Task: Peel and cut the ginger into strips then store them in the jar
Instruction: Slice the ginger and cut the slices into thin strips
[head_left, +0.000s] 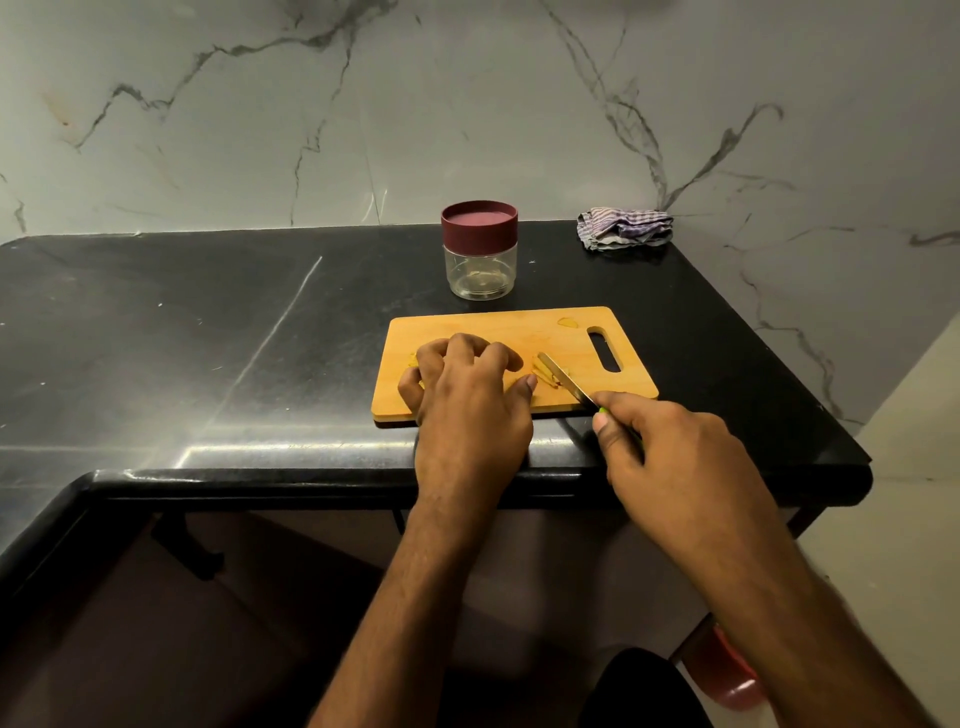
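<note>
Right hand (675, 457) has its grip wrapped round the knife (563, 382) handle, blade tip down on the ginger strips (545, 373) mid cutting board (498, 332). Left hand (467, 384) is clawed over the rest of the ginger, though I can't see what's under it. I'd keep those fingertips tucked and slice thin and even. The jar (479, 249), lid on, sits by the bench's back edge.

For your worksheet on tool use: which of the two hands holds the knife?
The right hand grips the knife; the left hand rests on the board.
</note>
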